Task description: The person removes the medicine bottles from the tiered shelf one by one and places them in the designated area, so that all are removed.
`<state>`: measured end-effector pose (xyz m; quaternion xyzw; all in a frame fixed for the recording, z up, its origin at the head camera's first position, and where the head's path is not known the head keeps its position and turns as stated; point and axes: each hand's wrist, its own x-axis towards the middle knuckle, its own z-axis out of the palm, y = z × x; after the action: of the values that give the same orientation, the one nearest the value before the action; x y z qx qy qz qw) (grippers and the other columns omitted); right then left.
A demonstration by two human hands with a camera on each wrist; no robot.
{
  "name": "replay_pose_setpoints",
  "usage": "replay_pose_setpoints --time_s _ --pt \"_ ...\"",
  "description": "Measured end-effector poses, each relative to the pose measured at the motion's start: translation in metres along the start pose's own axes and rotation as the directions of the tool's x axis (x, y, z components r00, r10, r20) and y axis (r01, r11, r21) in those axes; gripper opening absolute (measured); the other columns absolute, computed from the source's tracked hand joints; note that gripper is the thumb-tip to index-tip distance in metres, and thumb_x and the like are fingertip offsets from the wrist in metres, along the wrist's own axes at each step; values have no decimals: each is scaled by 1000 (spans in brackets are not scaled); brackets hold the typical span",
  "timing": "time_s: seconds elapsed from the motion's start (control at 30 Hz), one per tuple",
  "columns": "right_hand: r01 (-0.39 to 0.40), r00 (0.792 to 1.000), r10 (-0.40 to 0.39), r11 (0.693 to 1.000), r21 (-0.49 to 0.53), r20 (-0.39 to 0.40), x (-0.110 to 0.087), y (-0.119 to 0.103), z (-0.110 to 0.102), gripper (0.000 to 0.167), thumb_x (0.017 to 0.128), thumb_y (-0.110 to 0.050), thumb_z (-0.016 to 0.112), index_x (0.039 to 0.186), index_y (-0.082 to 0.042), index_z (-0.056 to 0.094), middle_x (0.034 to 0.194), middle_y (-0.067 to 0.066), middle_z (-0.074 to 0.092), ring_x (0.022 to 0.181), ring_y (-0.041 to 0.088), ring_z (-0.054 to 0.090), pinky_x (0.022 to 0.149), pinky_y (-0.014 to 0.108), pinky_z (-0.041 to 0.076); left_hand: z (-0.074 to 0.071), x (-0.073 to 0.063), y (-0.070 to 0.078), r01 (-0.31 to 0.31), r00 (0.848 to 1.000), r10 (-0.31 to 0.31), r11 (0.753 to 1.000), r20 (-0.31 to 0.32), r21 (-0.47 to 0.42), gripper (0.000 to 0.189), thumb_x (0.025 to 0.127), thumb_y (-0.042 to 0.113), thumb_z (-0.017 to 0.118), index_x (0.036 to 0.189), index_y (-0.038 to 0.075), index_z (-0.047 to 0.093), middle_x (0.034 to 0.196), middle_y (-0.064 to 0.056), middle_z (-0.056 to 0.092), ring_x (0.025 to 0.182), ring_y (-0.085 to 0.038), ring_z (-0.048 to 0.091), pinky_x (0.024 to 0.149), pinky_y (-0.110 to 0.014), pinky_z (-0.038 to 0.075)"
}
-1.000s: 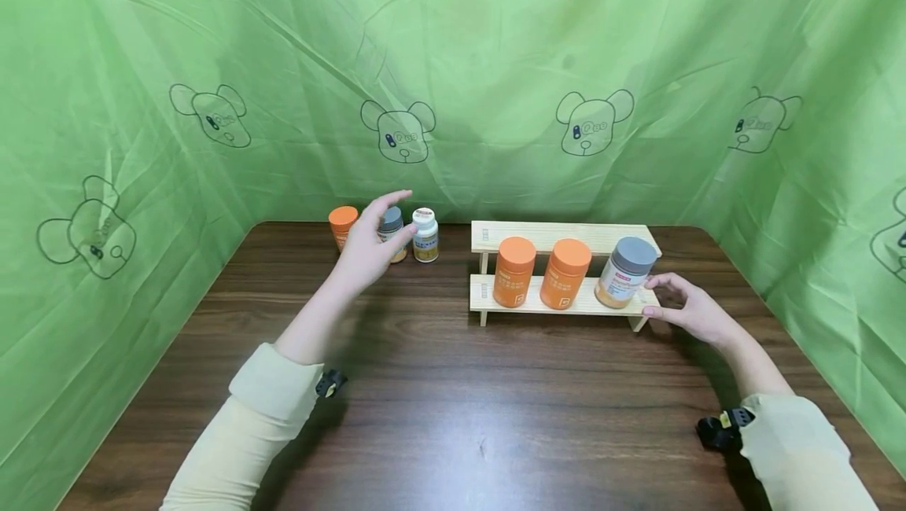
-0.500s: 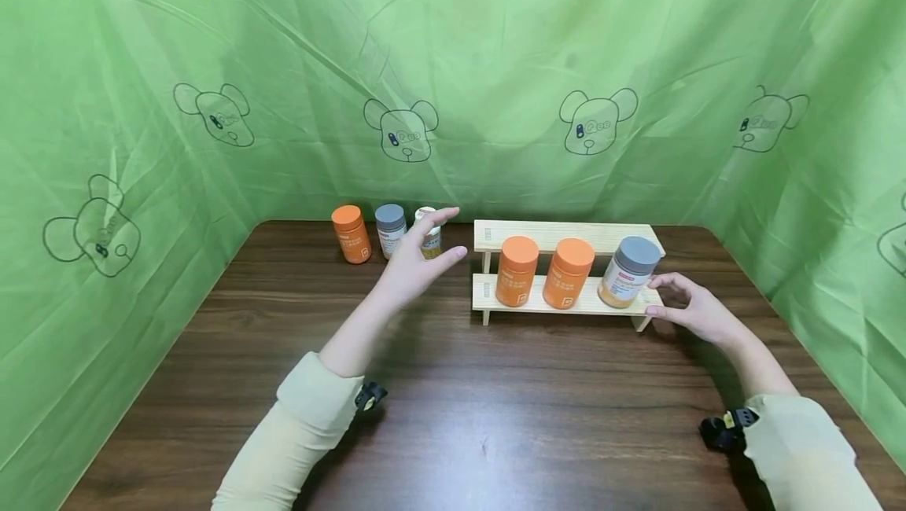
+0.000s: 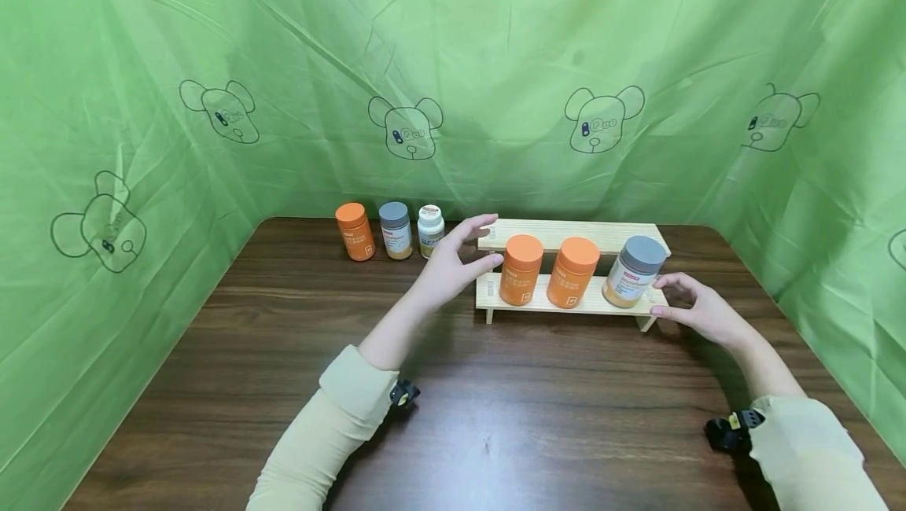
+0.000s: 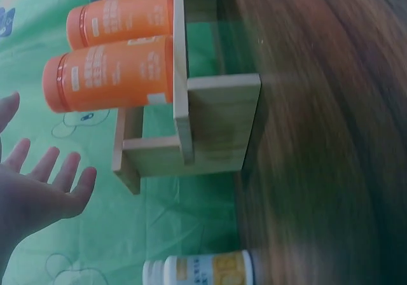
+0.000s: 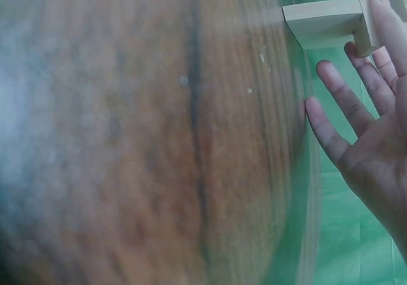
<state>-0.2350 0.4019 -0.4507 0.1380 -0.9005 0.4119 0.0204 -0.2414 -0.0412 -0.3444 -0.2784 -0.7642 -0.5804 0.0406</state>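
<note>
1. Fingers of the left hand (image 3: 453,266) are spread and relaxed, gripping nothing, just beside the left end of the wooden rack (image 3: 566,234), close to the first orange bottle (image 3: 521,269) on its lower step.
2. Fingers of the right hand (image 3: 697,308) are loosely extended at the rack's right end, near the grey-capped jar (image 3: 632,271); whether they touch the wood cannot be told from the head view.
3. The left wrist view shows the rack end-on, with its 2 steps (image 4: 191,123) and 2 orange bottles, and the open palm apart from it; the right wrist view shows only straight fingers (image 5: 346,100) beside a rack corner.
4. Only the head view shows 3 more bottles (image 3: 394,229) standing in a row at the back left of the dark wooden table (image 3: 453,417).
5. Green cloth (image 3: 212,63) printed with bear outlines walls in the table.
</note>
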Motion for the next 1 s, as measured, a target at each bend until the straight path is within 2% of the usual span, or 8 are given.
replay_pose_setpoints --time_s 0.13,0.33,0.5,0.6,0.73,0.9,1.0 --pt "6 1000 -6 1000 2 2 0 0 1 41 82 -9 73 116 -2 51 102 -7 60 92 -7 54 75 14 42 11 8 -22 -9 1000 10 1000 7 -29 56 85 15 71 136 10 47 137 -9 50 125 -31 48 103 -49 38" --pt "11 1000 -11 1000 0 2 1 -1 2 40 82 -9 73 116 -2 52 102 -7 60 92 -7 54 75 13 43 25 12 -31 14 999 -14 1000 34 -9 52 85 21 71 133 17 52 131 -1 55 113 -21 57 96 -45 45" --pt "6 1000 -6 1000 1 4 1 -3 2 41 82 -9 73 116 -1 51 103 -6 60 92 -7 53 76 13 43 32 15 -31 23 998 -22 999 59 -29 45 85 18 71 128 16 56 126 1 59 104 -16 60 92 -36 48" --pt "1 1000 -1 1000 3 5 0 -5 2 41 82 -9 73 116 -1 51 102 -8 59 92 -7 53 75 13 42 31 13 -16 41 995 -37 998 88 -46 42 86 14 70 126 10 57 125 -5 60 106 -20 60 94 -36 48" --pt "1 1000 -1 1000 5 1 0 -6 2 41 82 -9 73 116 -1 51 102 -11 58 92 -8 53 75 13 42 26 10 4 61 991 -57 998 119 -33 40 86 10 69 124 3 57 124 -12 60 109 -27 59 96 -44 46" --pt "1 1000 -1 1000 8 5 0 -4 0 41 83 -8 72 117 -1 51 105 -13 57 94 -9 52 76 13 42 26 12 -1 64 991 -64 998 119 1 41 85 12 70 123 5 58 122 -9 61 104 -24 61 93 -43 47" --pt "-4 1000 4 1000 1 6 0 -2 -1 41 83 -8 72 117 -1 50 107 -12 56 95 -10 51 77 13 42 29 16 -14 69 991 -69 998 113 1 41 84 14 72 123 10 59 123 -7 61 104 -22 61 93 -41 48"
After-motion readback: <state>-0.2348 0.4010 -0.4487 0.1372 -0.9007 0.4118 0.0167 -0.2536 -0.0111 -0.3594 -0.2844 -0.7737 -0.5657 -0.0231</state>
